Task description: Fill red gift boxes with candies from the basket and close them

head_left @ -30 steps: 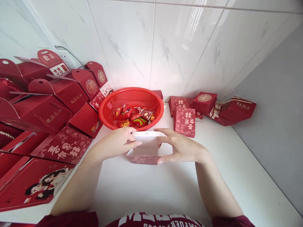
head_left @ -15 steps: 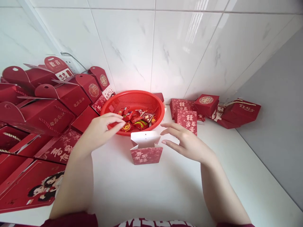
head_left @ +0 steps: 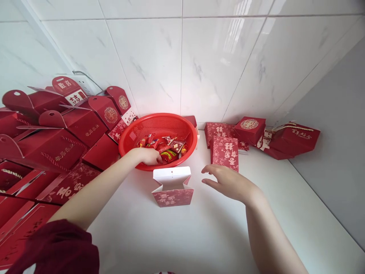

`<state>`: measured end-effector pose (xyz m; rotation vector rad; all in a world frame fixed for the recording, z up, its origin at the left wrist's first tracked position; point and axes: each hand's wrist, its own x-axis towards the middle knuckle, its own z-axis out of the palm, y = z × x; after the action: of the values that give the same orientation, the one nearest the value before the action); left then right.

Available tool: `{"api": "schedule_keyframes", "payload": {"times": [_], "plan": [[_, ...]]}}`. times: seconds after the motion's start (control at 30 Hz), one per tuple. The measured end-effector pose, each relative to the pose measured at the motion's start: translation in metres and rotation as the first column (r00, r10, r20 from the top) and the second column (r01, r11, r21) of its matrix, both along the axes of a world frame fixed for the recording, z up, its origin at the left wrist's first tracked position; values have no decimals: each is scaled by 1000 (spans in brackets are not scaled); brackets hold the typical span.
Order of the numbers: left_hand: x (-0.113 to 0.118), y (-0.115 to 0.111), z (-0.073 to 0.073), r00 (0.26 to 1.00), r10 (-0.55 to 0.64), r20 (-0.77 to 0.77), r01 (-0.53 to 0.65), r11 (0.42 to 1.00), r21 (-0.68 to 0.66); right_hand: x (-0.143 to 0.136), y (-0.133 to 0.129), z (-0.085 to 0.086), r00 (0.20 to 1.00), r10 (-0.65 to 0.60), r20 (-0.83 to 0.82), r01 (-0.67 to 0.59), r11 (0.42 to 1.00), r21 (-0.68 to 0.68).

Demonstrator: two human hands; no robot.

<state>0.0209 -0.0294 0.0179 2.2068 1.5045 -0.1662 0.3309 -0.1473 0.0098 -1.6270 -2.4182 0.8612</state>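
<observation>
My left hand point(head_left: 149, 156) is down in the red plastic basket point(head_left: 132, 133), its fingers curled among the wrapped sweets point(head_left: 171, 147). Its fingertips are hidden, so I cannot see which sweet they touch. In front of the basket a small red paper gift box point(head_left: 173, 198) stands upright with its top open, white inside, pale lettering on its front. To the right of this box my right hand point(head_left: 218, 179) hovers with thumb and fingers apart, holding nothing and not touching the box.
Many red gift boxes point(head_left: 74, 123) are piled on the left. Behind my right hand lie folded patterned boxes point(head_left: 225, 152), a red box with a round emblem point(head_left: 249, 129) and a rope-handled bag point(head_left: 296, 139). A tiled wall point(head_left: 145, 68) closes off the back of the white table point(head_left: 171, 243).
My left hand has reached forward and right, down into the basket, and its fingers have curled. My right hand has shifted slightly right, away from the gift box.
</observation>
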Motion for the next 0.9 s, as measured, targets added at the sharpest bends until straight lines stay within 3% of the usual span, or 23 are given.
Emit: {"api": "schedule_keyframes", "payload": {"times": [0.13, 0.33, 0.43, 0.53, 0.7, 0.9], "plan": [[1, 11, -16, 986, 44, -161, -63, 992, -113, -2, 4, -4, 1000, 6, 5, -6, 1000, -23], [-16, 41, -8, 954, 151, -260, -121, 984, 130, -2, 7, -3, 1000, -17, 15, 18, 998, -57], [-24, 61, -12, 923, 234, -304, -178, 963, 202, -1, 7, -3, 999, -29, 26, 31, 996, -81], [-34, 77, -24, 897, 274, -346, -232, 960, 159, 0, 7, -4, 999, -31, 33, 34, 995, -91], [-46, 89, -43, 906, 222, -361, -220, 974, 47, -1, 10, -4, 995, -50, 87, 58, 994, -95], [-49, 96, -51, 894, 233, -382, -230, 972, 54, -6, 10, -3, 992, -43, 119, 57, 991, -118]]}}
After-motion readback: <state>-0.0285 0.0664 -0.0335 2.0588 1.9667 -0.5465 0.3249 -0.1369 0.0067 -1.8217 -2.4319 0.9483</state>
